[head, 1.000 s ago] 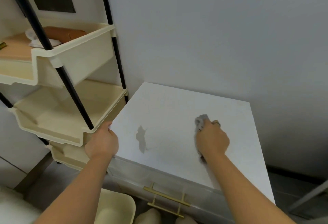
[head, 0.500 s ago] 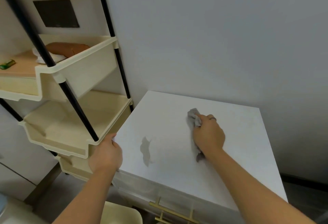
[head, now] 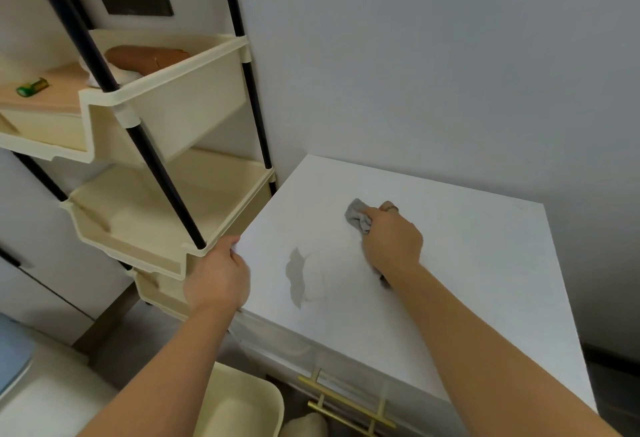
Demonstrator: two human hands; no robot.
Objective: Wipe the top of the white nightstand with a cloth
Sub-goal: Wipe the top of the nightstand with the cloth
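The white nightstand (head: 485, 263) stands against the wall, its flat top facing me. My right hand (head: 391, 242) is closed on a crumpled grey cloth (head: 358, 216) and presses it onto the middle of the top; a bit of cloth also shows under my wrist. A grey smudge (head: 296, 272) marks the top to the left of that hand. My left hand (head: 218, 277) grips the nightstand's front left corner.
A cream shelf rack with black poles (head: 152, 159) stands right against the nightstand's left side, holding a brown roll (head: 145, 57) and a green item (head: 33, 86). Gold drawer handles (head: 343, 398) and a cream bin (head: 239, 405) lie below.
My right hand has slid the cloth across the top toward the left and the back wall. My left hand has stayed on the corner. The view has shifted slightly.
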